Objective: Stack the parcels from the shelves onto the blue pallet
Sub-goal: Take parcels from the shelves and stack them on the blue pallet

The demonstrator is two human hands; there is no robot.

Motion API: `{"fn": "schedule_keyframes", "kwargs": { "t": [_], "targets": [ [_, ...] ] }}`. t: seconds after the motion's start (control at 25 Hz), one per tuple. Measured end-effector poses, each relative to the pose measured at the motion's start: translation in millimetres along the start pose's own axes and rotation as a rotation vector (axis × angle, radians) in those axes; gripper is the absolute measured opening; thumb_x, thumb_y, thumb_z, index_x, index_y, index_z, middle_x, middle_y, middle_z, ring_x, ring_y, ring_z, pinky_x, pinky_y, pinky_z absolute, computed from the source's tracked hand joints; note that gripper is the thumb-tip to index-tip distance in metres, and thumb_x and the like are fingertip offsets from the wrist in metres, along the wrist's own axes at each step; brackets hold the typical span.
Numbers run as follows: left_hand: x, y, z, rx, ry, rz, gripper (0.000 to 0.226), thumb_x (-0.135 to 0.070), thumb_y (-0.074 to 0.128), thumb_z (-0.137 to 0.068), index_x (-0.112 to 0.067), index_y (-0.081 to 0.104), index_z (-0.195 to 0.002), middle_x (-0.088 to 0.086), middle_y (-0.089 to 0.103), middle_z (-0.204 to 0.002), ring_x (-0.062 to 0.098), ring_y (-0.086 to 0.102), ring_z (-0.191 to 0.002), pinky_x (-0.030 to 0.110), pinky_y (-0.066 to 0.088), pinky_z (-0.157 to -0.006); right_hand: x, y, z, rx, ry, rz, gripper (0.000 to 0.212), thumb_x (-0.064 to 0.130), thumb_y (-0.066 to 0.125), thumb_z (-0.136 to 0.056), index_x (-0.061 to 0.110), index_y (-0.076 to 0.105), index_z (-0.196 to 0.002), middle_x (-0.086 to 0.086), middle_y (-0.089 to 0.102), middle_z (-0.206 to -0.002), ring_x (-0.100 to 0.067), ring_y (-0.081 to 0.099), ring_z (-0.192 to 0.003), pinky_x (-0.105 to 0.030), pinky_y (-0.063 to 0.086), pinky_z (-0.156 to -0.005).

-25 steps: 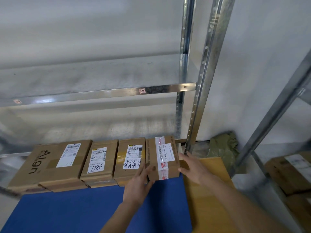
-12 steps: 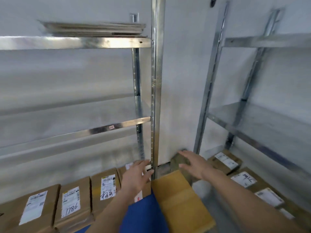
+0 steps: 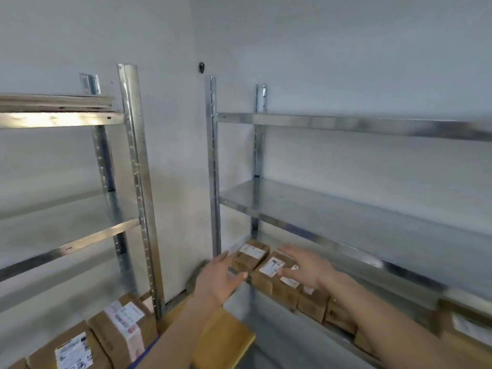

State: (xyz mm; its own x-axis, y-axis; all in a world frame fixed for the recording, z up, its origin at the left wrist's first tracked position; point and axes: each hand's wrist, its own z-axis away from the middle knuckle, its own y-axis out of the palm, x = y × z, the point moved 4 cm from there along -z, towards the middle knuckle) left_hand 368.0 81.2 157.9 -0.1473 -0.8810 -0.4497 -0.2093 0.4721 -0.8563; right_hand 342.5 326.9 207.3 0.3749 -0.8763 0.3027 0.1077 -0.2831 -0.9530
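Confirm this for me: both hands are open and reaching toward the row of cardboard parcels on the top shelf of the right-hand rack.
Wrong on one point: the row of parcels sits on the lowest visible shelf of the right-hand rack, not the top one. The head view shows this. The rest holds: the left hand and right hand are both open, fingers spread, reaching toward those parcels.

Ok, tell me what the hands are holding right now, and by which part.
Nothing. The left hand and right hand are both open, reaching toward the cardboard parcels on the bottom shelf.
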Motion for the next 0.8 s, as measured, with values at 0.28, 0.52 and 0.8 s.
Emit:
{"fn": "schedule_keyframes", "kwargs": {
  "t": [0.28, 0.52, 0.8],
  "targets": [
    [-168, 65, 5, 0.113, 0.22, 0.035, 0.067, -0.063, 0.052, -0.092, -0.032, 0.038, -0.151, -0.008, 0.037, -0.157, 0.014, 0.037, -0.142, 0.032, 0.034, -0.113, -130, -34, 143, -0.047, 0.217, 0.019, 0.075, 0.06, 0.058, -0.095, 0.038, 0.026, -0.159, 0.008, 0.028, -0.166, -0.016, 0.029, -0.15, -0.036, 0.025, -0.122],
    [-290, 125, 43, 0.202, 0.329, 0.052, 0.065, -0.061, 0.05, -0.094, -0.032, 0.037, -0.151, -0.009, 0.039, -0.155, 0.016, 0.041, -0.139, 0.034, 0.038, -0.111, -223, -46, 264, -0.067, 0.393, -0.019, 0.074, 0.061, 0.059, -0.093, 0.042, 0.028, -0.158, 0.011, 0.028, -0.165, -0.016, 0.03, -0.15, -0.037, 0.026, -0.122],
    [-384, 189, 98, 0.306, 0.407, 0.053, 0.067, -0.066, 0.044, -0.093, -0.036, 0.033, -0.152, -0.011, 0.035, -0.157, 0.013, 0.031, -0.146, 0.037, 0.034, -0.116, -301, -53, 384, -0.049, 0.532, -0.037, 0.071, 0.06, 0.06, -0.093, 0.041, 0.032, -0.156, 0.011, 0.029, -0.165, -0.016, 0.03, -0.15, -0.041, 0.027, -0.123]
  ]
}}
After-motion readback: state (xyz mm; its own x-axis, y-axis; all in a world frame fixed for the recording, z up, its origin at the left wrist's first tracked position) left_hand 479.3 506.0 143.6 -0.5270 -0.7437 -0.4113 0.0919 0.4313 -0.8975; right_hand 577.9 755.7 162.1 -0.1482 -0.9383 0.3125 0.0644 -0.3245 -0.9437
